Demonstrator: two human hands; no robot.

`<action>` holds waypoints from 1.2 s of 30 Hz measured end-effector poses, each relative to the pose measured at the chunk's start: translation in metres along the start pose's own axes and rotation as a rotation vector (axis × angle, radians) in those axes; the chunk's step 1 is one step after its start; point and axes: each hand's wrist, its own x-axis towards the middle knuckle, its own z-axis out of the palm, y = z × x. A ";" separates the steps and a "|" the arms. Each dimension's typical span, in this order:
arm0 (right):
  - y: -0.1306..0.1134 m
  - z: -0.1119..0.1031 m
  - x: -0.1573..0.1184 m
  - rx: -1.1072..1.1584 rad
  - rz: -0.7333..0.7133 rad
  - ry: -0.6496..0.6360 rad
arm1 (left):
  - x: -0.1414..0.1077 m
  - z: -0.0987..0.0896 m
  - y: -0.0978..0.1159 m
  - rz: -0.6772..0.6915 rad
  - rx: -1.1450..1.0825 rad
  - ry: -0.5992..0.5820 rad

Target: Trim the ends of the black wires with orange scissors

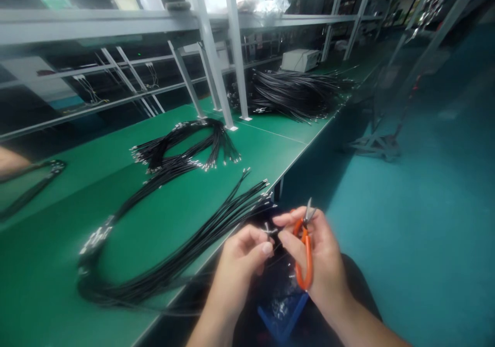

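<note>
My left hand (243, 257) is closed in a pinch on a small pale, forked cable end (268, 229) in front of the table edge. Orange-handled scissors (308, 259) rest in my right hand (327, 257), blades pointing up and slightly apart. The thumb and index finger of that hand reach close to the cable end; whether they touch it I cannot tell. Beside my left hand a bundle of thin black cables (193, 249) curves over the green table (46, 264), with silvery tips at its near end. A thin cable runs below toward my left wrist.
Another looped black cable bundle (185, 143) lies further back, by the shelf posts (216, 68). A large cable pile (294, 94) and a pale box (299, 60) stand beyond. A blue tray (266, 320) sits below my hands. Another person's arm (11, 162) shows at left.
</note>
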 end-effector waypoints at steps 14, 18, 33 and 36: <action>0.017 -0.004 -0.014 -0.483 -0.362 0.146 | -0.002 -0.001 0.002 0.056 -0.048 0.075; 0.005 -0.007 -0.026 -0.226 0.034 0.066 | 0.004 -0.005 -0.001 0.109 -0.029 0.152; -0.008 -0.001 -0.013 -0.009 0.629 -0.246 | 0.003 -0.002 -0.003 0.193 0.172 0.145; -0.004 0.000 -0.013 -0.028 0.621 -0.196 | 0.003 -0.001 -0.003 0.188 0.192 0.157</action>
